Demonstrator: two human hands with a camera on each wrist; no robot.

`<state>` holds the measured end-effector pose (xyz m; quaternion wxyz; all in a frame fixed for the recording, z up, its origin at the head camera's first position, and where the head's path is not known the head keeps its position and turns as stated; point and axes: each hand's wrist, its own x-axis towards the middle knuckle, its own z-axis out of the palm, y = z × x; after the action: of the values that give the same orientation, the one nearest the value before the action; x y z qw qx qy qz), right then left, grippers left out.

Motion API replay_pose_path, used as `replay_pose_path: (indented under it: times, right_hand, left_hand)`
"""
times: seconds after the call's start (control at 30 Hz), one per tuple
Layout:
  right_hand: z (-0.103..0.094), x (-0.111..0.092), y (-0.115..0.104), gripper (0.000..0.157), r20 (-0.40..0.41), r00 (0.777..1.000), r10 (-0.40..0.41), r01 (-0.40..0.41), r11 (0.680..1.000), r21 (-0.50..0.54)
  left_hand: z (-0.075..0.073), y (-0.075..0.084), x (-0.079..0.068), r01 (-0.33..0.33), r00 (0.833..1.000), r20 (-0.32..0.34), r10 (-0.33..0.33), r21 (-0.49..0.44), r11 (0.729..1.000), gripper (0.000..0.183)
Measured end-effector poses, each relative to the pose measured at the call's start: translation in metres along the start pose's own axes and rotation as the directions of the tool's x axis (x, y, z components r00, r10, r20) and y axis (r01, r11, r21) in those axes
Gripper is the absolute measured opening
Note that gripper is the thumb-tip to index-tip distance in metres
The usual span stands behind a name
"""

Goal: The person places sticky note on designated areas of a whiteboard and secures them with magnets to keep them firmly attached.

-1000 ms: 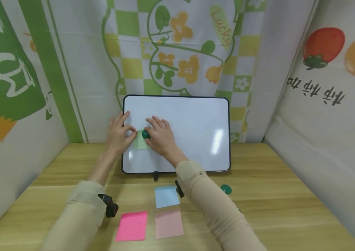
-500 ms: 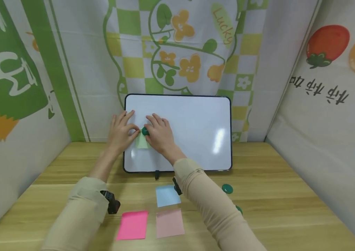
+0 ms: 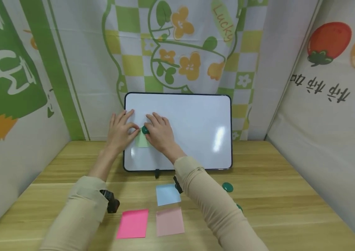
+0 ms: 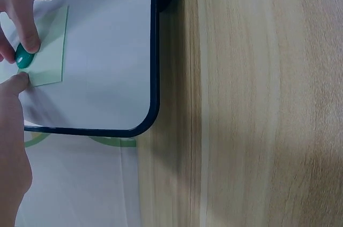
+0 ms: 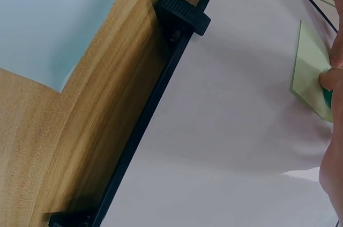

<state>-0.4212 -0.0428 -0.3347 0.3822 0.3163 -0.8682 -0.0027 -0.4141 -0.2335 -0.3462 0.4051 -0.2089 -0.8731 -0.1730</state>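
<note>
A pale green sticky note [image 3: 142,141] lies against the left part of the whiteboard [image 3: 196,129]. My left hand [image 3: 119,131] pinches the note's upper left corner between thumb and index finger, its other fingers spread up the board. My right hand [image 3: 161,134] grips a round green magnet [image 3: 145,130] at the note's top edge. In the left wrist view the magnet [image 4: 24,55] overlaps the note [image 4: 49,55], under the right fingers. The right wrist view shows the note [image 5: 311,72] mostly, with the magnet largely hidden by the hand.
Blue [image 3: 168,194], bright pink [image 3: 133,223] and dusty pink [image 3: 170,222] sticky notes lie on the wooden table [image 3: 290,209]. A green magnet [image 3: 227,187] lies to the right, another [image 3: 239,207] partly behind the right sleeve. Black feet [image 5: 179,13] support the board's lower edge.
Both hands, with the note and magnet, have shifted slightly up the board since a second ago. The head view has also shifted a little. Both grips look the same.
</note>
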Motion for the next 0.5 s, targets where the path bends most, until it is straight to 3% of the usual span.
replay_pose_path:
  times: [0.27, 0.5]
  right_hand:
    - [0.0036, 0.0003, 0.0009, 0.039, 0.016, 1.000, 0.015, -0.015, 1.000, 0.001]
    - [-0.0004, -0.0018, 0.0010, 0.046, 0.106, 0.994, 0.037, -0.040, 0.999, 0.028]
  left_hand:
    - [0.0006, -0.0011, 0.0010, 0.004, 1.000, 0.006, -0.004, 0.003, 1.000, 0.012]
    - [-0.0004, -0.0023, -0.0018, 0.012, 0.999, 0.031, -0.012, 0.005, 1.000, 0.013]
